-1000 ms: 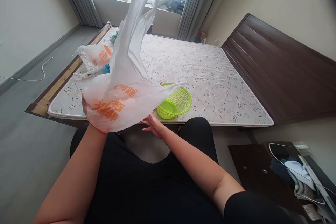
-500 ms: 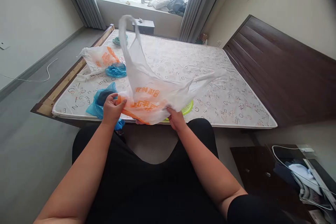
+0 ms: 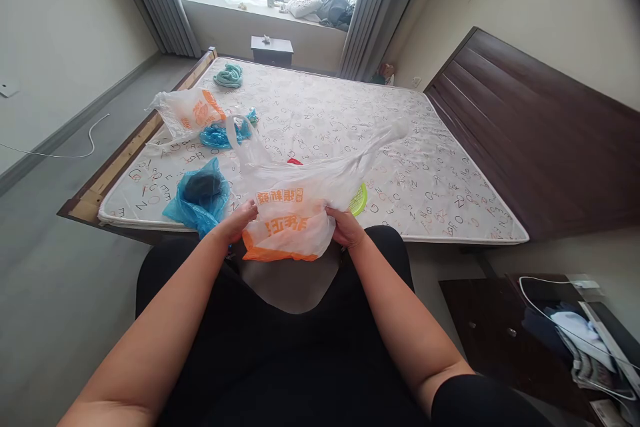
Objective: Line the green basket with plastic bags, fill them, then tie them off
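Plastic carrier bag [image 3: 287, 220] hangs just below frame centre, left hand [image 3: 236, 221] and right hand [image 3: 349, 229] each gripping a side. Uneven pulling could tear it; a sideways swing could knock the lime-green basket [image 3: 359, 201].

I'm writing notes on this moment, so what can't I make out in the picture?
In the head view:
Green basket: mostly hidden behind the white bag.
Red item: lower part hidden by the white bag.
Dark thing: blurred beneath film of the blue bag.
Right hand: some fingertips hidden behind the white bag.
White cable: one end cut off by the left edge.
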Motion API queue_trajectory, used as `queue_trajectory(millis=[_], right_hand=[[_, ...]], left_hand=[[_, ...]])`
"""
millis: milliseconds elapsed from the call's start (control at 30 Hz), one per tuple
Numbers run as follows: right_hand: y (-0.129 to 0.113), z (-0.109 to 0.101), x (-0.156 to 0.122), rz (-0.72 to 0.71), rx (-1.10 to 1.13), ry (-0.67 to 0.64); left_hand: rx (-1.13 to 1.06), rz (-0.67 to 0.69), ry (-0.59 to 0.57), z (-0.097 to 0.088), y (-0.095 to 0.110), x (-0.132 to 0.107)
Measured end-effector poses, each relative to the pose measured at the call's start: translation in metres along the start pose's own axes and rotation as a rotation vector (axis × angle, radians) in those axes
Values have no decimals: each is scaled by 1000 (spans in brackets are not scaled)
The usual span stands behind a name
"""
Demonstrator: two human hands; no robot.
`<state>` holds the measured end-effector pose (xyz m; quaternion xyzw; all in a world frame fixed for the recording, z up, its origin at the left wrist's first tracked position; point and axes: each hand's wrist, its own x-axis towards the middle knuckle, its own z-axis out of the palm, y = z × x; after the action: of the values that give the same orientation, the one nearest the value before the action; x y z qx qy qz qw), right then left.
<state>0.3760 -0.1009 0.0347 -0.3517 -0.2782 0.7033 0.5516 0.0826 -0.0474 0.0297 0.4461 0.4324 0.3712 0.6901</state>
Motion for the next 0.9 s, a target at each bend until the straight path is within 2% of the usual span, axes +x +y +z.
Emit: queue_trajectory(millis=[67, 100, 200, 300, 400, 500, 600, 667, 733, 900], right_hand=[[-1, 0, 0, 13, -11, -26], [-1, -1, 0, 15, -17, -34], [-2, -2, 1, 15, -50, -18], [-3, -5, 3, 4, -102, 71], [-11, -9, 5, -43, -137, 162], [-20, -13, 7, -105, -148, 200], [-24, -17, 8, -146, -165, 217], [-24, -20, 8, -164, -176, 241], [-24, -23, 10, -188, -173, 274], [-23, -30, 15, -241, -154, 356]], left_hand=[[-77, -82, -92, 5, 0, 0], [-100, -102, -99, 5, -1, 1], [-122, -68, -20, -1, -6, 8], [-137, -53, 27, -12, -12, 17], [-140, -33, 190, -23, -12, 24], [-147, 75, 399, -31, -7, 29], [-154, 170, 497, -35, -4, 30], [-181, 175, 479, -35, -4, 29], [-215, 142, 411, -35, -6, 27], [-184, -78, 143, -30, -14, 21]])
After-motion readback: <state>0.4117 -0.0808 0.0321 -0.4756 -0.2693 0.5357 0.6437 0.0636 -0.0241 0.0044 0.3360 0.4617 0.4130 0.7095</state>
